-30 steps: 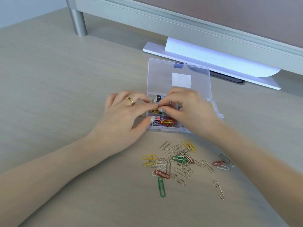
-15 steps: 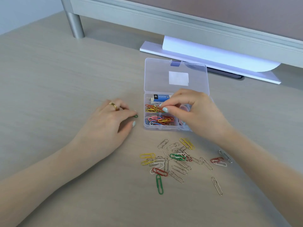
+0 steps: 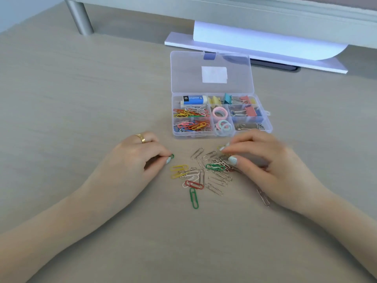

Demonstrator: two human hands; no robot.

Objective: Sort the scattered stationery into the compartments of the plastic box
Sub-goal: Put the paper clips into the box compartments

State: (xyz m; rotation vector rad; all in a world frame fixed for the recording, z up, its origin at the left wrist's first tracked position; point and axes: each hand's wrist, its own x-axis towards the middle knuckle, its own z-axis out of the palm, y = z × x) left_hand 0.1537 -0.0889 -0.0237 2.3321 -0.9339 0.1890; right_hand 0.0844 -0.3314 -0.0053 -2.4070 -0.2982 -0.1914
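The clear plastic box point(image 3: 269, 127) lies open on the table, lid tilted back. Its compartments hold coloured paper clips, an eraser, binder clips and pastel rings. In front of it lies a scattered pile of paper clips point(image 3: 206, 172), silver and coloured. My left hand point(image 3: 134, 160) rests left of the pile and pinches a small green paper clip point(image 3: 172, 156) between thumb and forefinger. My right hand point(image 3: 265, 164) is over the pile's right side, blurred, its fingertips closing on a yellow paper clip point(image 3: 221, 148). A long green clip point(image 3: 193, 198) lies nearest me.
A white stand point(image 3: 255, 52) with curved paper sits behind the box under a grey rail. A metal post point(image 3: 79, 17) rises at the far left. One silver clip point(image 3: 264, 198) lies apart by my right wrist.
My right hand left the box and came down to the scattered pile. My left hand moved right toward the pile, still pinching the green clip. The box's compartments are now uncovered.
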